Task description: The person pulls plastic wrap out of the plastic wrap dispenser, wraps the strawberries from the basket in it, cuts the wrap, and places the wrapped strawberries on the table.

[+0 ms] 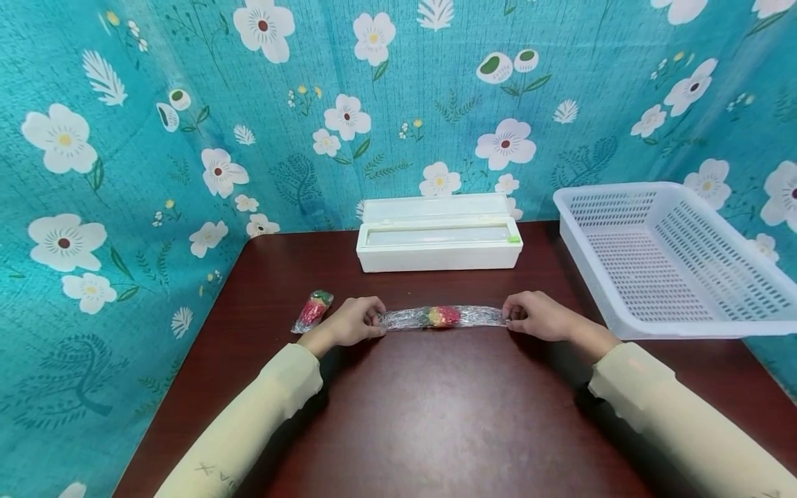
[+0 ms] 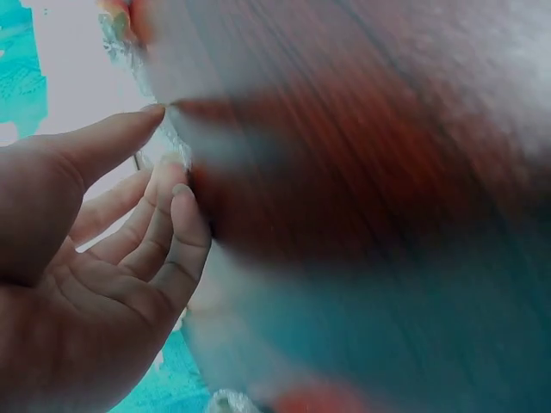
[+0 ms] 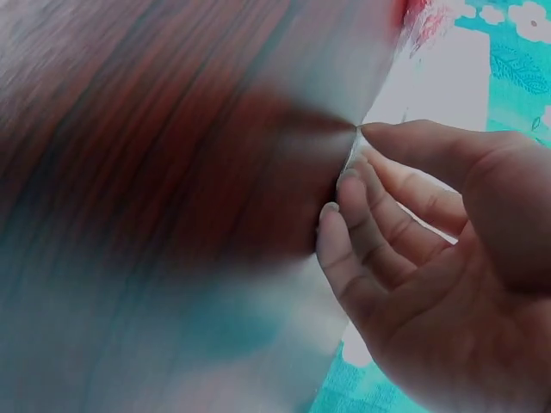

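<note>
A strip of clear plastic wrap (image 1: 407,318) lies across the dark table, stretched between both hands. Rolled inside its middle is a red and yellow fruit-like piece (image 1: 445,317) with a green end, resembling a strawberry. My left hand (image 1: 351,321) pinches the strip's left end between thumb and fingers, low over the tabletop. At the opposite end, my right hand (image 1: 542,316) pinches the wrap the same way; the right wrist view shows its thumb (image 3: 413,142) meeting the thin film edge. Just left of the left hand rests another wrapped red piece (image 1: 313,311) with a green top.
Behind the strip stands a long white box (image 1: 438,260), its lid raised, with a green tab at the right end. A white perforated plastic basket (image 1: 703,328) occupies the table's right side. Blue flowered cloth (image 1: 398,138) hangs along the back and sides.
</note>
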A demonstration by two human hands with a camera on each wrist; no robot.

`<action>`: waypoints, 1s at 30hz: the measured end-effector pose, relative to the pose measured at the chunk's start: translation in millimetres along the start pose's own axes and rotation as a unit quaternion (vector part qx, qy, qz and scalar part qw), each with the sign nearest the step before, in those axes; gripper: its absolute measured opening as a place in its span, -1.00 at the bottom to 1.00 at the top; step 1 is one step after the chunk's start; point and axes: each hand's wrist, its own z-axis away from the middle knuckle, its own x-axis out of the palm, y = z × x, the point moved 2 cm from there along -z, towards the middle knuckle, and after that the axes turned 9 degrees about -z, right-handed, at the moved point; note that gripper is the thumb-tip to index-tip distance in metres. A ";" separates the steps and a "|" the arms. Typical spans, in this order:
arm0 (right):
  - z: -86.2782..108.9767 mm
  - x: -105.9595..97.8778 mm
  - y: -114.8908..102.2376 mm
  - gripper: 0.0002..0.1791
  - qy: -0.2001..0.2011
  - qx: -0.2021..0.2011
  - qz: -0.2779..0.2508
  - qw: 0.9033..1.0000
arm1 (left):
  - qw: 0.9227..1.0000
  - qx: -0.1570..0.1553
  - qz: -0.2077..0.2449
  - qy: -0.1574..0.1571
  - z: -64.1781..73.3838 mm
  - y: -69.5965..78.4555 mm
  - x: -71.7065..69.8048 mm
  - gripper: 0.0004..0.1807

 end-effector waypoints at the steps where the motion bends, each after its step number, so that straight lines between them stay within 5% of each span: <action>1: 0.9 -1.0 0.8 -0.91 0.000 0.003 0.002 1.000 | 1.000 -0.002 -0.001 0.002 2.0 -1.9 -0.7 -0.65; 14: 7.5 -10.0 -2.9 -0.94 -0.016 0.005 0.037 0.999 | 0.998 0.015 -0.051 0.031 21.8 -14.2 -12.7 -0.67; 21: -1.6 -9.9 -41.0 -0.87 0.015 -0.047 0.075 0.996 | 0.997 0.038 -0.056 0.040 13.4 15.0 -19.3 -0.60; 30: -44.2 22.9 -85.8 -0.51 -0.004 -0.085 0.114 0.990 | 0.995 0.057 -0.076 0.012 -24.3 54.9 -4.8 -0.33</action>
